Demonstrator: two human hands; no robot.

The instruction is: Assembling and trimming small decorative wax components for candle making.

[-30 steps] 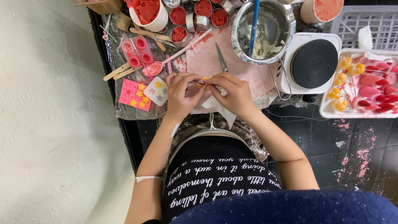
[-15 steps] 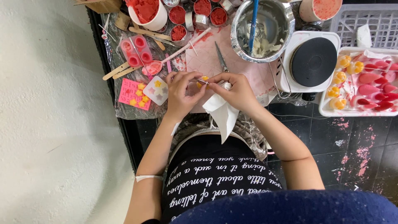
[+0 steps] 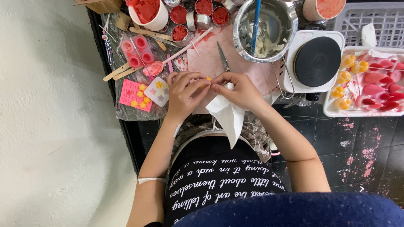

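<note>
My left hand (image 3: 184,93) and my right hand (image 3: 238,90) meet at the fingertips over the front edge of a small work table (image 3: 126,114). Between the fingertips sits a small yellow wax piece (image 3: 208,78); both hands pinch it. My right hand also grips a white tissue (image 3: 229,117) that hangs down toward my lap. Scissors (image 3: 223,59) lie just beyond the hands on a pink sheet (image 3: 210,63).
A metal pot (image 3: 265,25) with a blue stick stands beside a white hot plate (image 3: 315,61). A white tray (image 3: 366,82) of red and yellow wax shapes lies right. Red-filled cups (image 3: 204,10), a pink mould (image 3: 136,50), wooden sticks and yellow star pieces (image 3: 141,97) lie left.
The tissue, first tucked under my hands, has dropped and now hangs long toward my lap. Both hands stay together at the same spot on the small yellow piece.
</note>
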